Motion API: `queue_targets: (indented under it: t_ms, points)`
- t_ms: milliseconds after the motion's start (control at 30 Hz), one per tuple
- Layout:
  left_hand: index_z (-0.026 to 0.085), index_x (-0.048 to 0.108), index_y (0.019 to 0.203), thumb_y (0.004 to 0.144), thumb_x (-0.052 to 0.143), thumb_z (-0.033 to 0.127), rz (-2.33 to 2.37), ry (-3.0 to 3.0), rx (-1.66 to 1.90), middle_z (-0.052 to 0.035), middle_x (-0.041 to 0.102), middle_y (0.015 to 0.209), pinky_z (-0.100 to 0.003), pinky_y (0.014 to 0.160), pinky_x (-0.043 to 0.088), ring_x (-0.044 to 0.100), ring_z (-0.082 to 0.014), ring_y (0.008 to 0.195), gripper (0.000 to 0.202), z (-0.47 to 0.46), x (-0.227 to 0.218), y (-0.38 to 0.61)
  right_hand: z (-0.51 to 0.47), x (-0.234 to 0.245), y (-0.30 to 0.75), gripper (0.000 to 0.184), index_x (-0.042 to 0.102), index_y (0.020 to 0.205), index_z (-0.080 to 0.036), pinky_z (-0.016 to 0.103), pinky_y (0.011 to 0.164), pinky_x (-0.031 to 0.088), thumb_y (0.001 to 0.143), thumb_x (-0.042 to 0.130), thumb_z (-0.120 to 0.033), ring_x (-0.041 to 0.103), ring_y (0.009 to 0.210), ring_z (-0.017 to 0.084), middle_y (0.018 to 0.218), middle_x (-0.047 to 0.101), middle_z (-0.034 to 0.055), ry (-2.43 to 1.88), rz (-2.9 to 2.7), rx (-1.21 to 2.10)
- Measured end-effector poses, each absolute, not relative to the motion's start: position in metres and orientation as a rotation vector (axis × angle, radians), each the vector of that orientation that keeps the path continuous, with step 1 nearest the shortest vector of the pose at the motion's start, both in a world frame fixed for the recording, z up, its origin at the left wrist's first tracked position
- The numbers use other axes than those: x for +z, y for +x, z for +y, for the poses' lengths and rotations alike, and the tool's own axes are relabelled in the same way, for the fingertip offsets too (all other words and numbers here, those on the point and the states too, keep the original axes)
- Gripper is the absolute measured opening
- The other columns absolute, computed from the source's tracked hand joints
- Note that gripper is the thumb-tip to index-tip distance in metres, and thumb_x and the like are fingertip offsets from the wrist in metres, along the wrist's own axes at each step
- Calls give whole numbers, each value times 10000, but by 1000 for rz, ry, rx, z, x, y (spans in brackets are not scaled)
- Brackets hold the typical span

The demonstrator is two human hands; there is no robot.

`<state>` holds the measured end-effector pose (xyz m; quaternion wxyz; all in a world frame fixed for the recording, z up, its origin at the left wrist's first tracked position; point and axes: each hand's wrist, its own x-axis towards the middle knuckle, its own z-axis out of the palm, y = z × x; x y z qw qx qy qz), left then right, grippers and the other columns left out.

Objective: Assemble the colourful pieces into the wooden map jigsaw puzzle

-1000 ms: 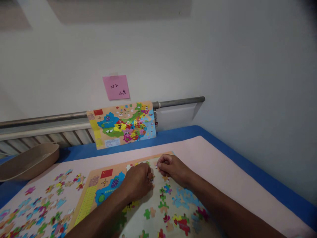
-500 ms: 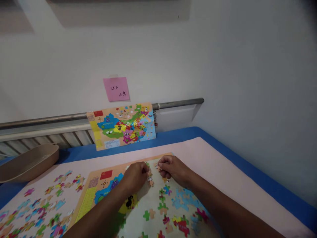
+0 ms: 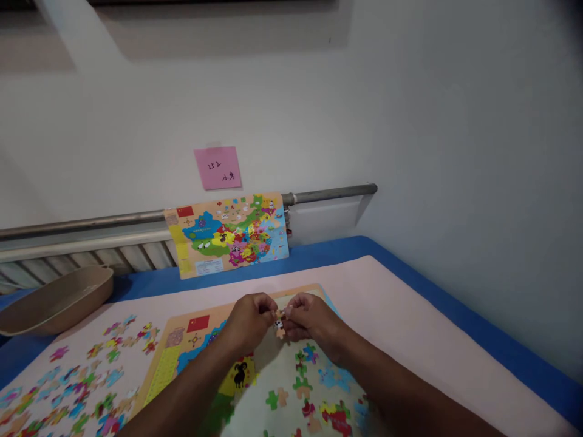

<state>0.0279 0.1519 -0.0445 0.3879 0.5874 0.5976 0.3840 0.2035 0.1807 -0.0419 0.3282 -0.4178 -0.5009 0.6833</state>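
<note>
My left hand (image 3: 250, 318) pinches a small joined set of peach jigsaw puzzle pieces (image 3: 279, 328) with a black-and-white cow printed on it. My right hand (image 3: 319, 323) meets it from the other side, thumb and fingertips closed at the upper edge of the same pieces. Fingers hide part of what the right hand grips. Both hands are just above the pale bare part of the puzzle board (image 3: 262, 376). The board's left side carries assembled map, with a red flag (image 3: 198, 323) and a black ram (image 3: 239, 375).
Several loose puzzle pieces (image 3: 77, 388) lie scattered on the pink mat (image 3: 364, 279) at left. Small clusters (image 3: 334, 419) rest on the board's right side. A reference map (image 3: 228, 233) leans against the pipe behind. A beige tray (image 3: 68, 300) stands at far left.
My right hand has moved left and slightly down, bringing its puzzle piece against the cow pieces in my left hand. The hands were apart before. The view has shifted slightly.
</note>
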Motion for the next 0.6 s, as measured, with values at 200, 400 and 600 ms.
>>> queue_targets:
  t_ms: [200,400,600]
  points:
    - [185,652,751,714,589,294,1501,1488,1086,-2,627,696,-278,609,379,531,-169,658,131,148,-40,38,177,-50,196,365,484,814,-201,260,538,501,675,767,-387,629,511,141,580,620,-39,-982,-1335,1751]
    - [183,645,726,710,651,317,1614,1384,1187,-2,606,623,-262,534,353,501,-157,584,136,147,-41,46,179,-53,193,326,490,778,-199,235,518,438,670,735,-386,607,512,124,585,613,-42,-975,-1338,1607]
    - [194,575,669,629,690,437,1559,1217,1233,6,572,526,-245,466,309,466,-134,481,273,147,-44,53,179,-58,190,313,501,775,-201,250,527,446,664,738,-372,593,507,133,556,595,-48,-940,-1282,1594]
